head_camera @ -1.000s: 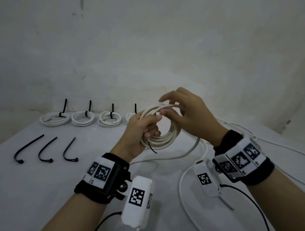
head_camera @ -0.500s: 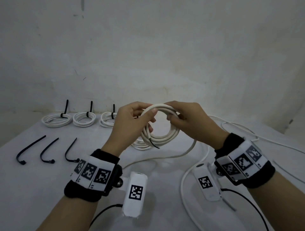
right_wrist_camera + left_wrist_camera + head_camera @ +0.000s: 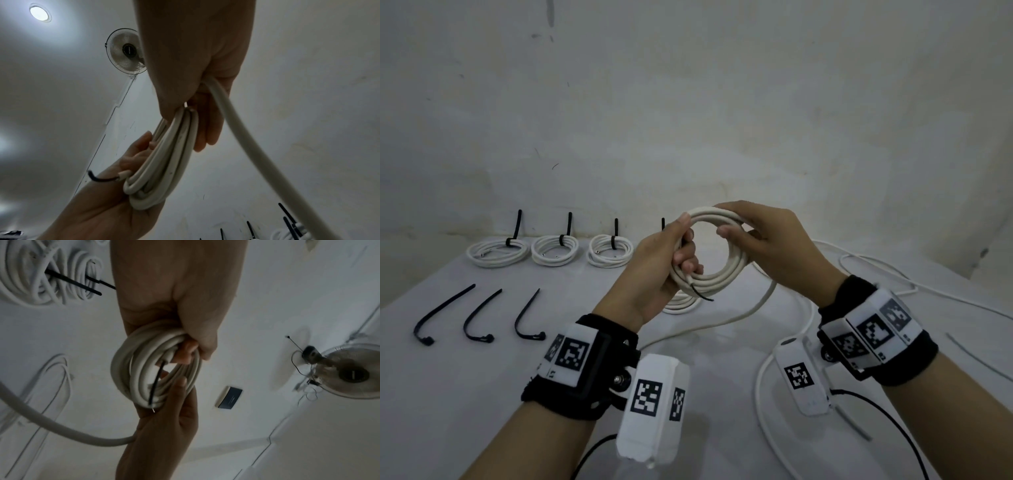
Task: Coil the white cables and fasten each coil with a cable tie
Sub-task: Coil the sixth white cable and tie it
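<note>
Your left hand [image 3: 654,270] grips the white cable coil [image 3: 717,274] at its left side, fingers curled round the loops; your right hand [image 3: 767,246] pinches the top right, thumb inside the ring. Coil is held above the table [image 3: 465,394]. Loose tail [image 3: 756,308] trails down. Three black cable ties [image 3: 479,318] lie left

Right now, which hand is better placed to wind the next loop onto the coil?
The right hand: the loose cable trails from under it, so it can probably feed the next turn. The left hand grips the coil and steadies it.
</note>
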